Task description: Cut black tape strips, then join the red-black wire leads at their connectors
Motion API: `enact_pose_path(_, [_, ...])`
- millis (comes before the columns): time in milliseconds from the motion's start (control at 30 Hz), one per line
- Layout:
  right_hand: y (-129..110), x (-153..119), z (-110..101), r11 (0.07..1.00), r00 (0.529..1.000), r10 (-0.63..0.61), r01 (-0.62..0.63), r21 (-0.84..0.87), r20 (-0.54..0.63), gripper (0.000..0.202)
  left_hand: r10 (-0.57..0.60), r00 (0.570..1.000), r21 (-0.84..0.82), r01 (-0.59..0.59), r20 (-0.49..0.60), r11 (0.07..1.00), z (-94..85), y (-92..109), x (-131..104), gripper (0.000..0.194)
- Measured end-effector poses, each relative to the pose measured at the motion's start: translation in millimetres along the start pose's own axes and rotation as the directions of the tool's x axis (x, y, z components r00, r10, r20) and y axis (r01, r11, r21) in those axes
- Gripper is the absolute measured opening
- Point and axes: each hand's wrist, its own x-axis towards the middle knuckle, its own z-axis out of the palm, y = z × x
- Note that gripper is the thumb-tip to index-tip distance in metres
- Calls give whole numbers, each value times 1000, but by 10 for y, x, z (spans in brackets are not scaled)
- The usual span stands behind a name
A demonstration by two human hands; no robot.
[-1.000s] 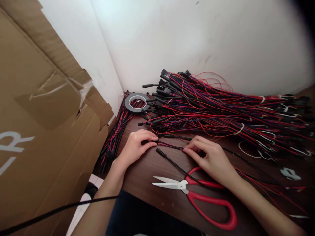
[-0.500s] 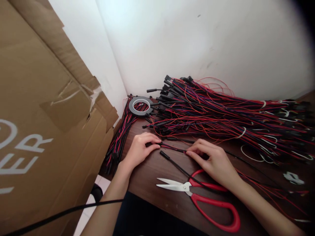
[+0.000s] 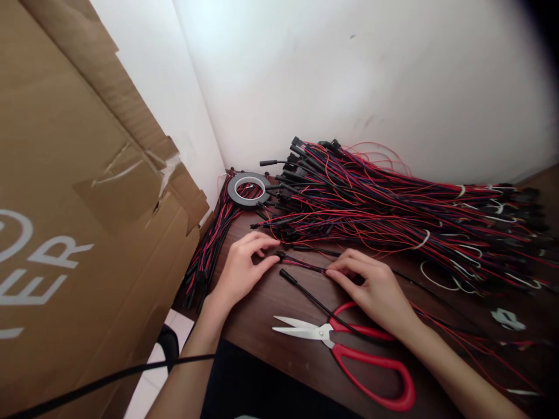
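Note:
In the middle of the brown table lies a wire harness (image 3: pixel 304 264) of red and dark wires with a small black connector at its left end. My right hand (image 3: pixel 371 282) pinches this harness between thumb and fingertips. At the connector end, my left hand (image 3: pixel 247 265) has its thumb and forefinger parted; the thumb tip is right by the connector, and whether it touches cannot be made out. Below the harness, a black cable (image 3: pixel 312 295) with a thick plug end crosses the red handles of the scissors (image 3: pixel 323 333). The scissors lie with their blades slightly apart, pointing left.
A large pile of red and black wire harnesses (image 3: pixel 371 203), tied with white bands, lies along the wall. A roll of dark tape (image 3: pixel 233 192) rests on another bundle (image 3: pixel 207 256) at the left. A cardboard box (image 3: pixel 109 233) stands close on the left. A whitish scrap (image 3: pixel 507 319) lies at right.
My left thumb and forefinger have parted, releasing the harness's connector end. My right hand keeps its pinch. The whole view has shifted slightly.

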Motion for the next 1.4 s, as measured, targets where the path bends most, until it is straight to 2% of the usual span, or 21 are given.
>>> enact_pose_path(67, [-9,5,-6,1000,1000,3,-3,6,4,18,-102,985,-55,95,-136,994,47,86,-112,12])
enact_pose_path(133, [-19,8,-13,1000,1000,12,-12,18,-1,18,-283,946,-252,239,-156,938,114,192,-229,15])
enact_pose_path(200, [-30,9,-21,999,1000,22,-21,34,-14,18,-448,894,-452,409,24,793,182,304,-312,20])
enact_pose_path(300, [-58,10,-36,998,999,22,-19,63,-40,16,-502,797,-608,591,336,531,269,444,-334,27])
enact_pose_path(333, [-72,10,-44,997,999,22,-19,74,-47,16,-496,771,-631,624,400,461,297,476,-317,30])
enact_pose_path(400, [-101,12,-62,995,998,26,-20,94,-64,14,-490,742,-659,653,458,373,357,521,-268,33])
enact_pose_path(567, [-170,10,-106,994,994,19,-7,113,-107,11,-555,737,-731,611,385,305,537,574,-163,36])
enact_pose_path(667, [-200,-1,-124,993,992,13,2,119,-124,11,-586,744,-770,566,322,296,628,609,-127,36])
enact_pose_path(833, [-243,-15,-148,991,986,9,15,135,-168,10,-570,799,-820,450,192,354,725,665,-76,36])
enact_pose_path(1067, [-282,-1,-180,990,979,-9,38,136,-204,9,-551,827,-834,381,114,400,809,697,-69,29])
enact_pose_path(1267, [-278,1,-177,988,975,-61,90,128,-215,9,-510,860,-788,305,-13,535,869,684,-64,18])
enact_pose_path(1400, [-224,9,-166,989,966,-94,119,93,-240,9,-468,882,-748,279,-47,602,887,648,-22,18])
